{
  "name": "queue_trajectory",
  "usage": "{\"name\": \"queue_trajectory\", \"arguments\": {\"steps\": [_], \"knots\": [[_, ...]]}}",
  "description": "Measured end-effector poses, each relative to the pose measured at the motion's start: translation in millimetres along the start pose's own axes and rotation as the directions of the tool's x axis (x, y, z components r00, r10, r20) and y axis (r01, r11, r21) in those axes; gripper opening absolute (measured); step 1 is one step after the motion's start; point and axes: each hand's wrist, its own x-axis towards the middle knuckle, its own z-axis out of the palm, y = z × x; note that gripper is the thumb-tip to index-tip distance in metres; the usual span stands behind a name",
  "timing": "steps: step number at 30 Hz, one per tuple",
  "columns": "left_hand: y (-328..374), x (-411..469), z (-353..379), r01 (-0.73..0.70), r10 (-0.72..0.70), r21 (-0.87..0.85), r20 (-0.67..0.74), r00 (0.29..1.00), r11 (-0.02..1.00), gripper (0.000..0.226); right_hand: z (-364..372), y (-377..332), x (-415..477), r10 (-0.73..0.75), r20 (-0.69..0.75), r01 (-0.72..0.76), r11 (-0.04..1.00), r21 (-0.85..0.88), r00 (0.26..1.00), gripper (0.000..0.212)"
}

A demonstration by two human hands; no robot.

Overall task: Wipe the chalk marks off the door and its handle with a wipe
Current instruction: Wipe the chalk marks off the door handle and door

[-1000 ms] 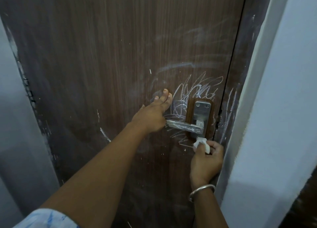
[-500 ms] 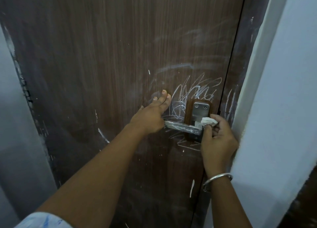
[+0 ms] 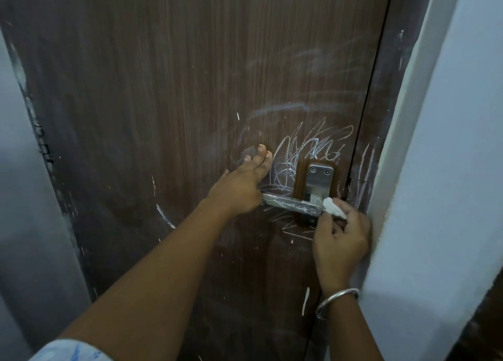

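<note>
A dark brown wooden door [image 3: 168, 110] fills the view. White chalk scribbles [image 3: 313, 148] cover it above, left of and below the metal lever handle [image 3: 292, 204]. The handle's steel plate [image 3: 321, 178] sits on a brown backing. My left hand [image 3: 239, 189] lies against the door with fingers stretched up, its palm over the lever's free end. My right hand [image 3: 340, 241] grips a crumpled white wipe [image 3: 333, 208] and presses it on the lever's pivot end, just below the plate. Chalk streaks show along the lever.
A dark door frame [image 3: 381, 132] with chalk lines runs along the right of the door, and a pale wall [image 3: 446, 170] juts out beside it, close to my right hand. Grey wall [image 3: 24, 224] borders the left. A metal bangle [image 3: 336, 301] circles my right wrist.
My right hand with the wipe rose from below the handle plate to the lever's pivot end and now presses slightly lower on it. My left hand has stayed in place.
</note>
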Motion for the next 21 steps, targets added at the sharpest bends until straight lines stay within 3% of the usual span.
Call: {"name": "queue_trajectory", "arguments": {"steps": [6, 11, 14, 21], "knots": [[-1, 0, 0, 0.002, -0.002, -0.005, 0.005, 1.0, 1.0, 0.085, 8, 17, -9, 0.001, -0.091, 0.004, 0.999, 0.051, 0.996, 0.018], [0, 0, 1, 0.001, -0.001, -0.012, -0.003, 1.0, 1.0, 0.085, 10, 18, -23, 0.028, -0.033, -0.028, 1.0, -0.004, 0.999, 0.016], [0, -1, -1, 0.004, -0.004, -0.007, 0.007, 1.0, 1.0, 0.085, 13, 16, -17, 0.096, -0.086, -0.091, 0.994, 0.062, 0.992, 0.016], [-1, -1, -1, -0.002, 0.002, 0.005, 0.013, 1.0, 1.0, 0.085, 6, 11, -3, -0.124, -0.06, 0.119, 0.989, -0.086, 0.99, 0.022]]}}
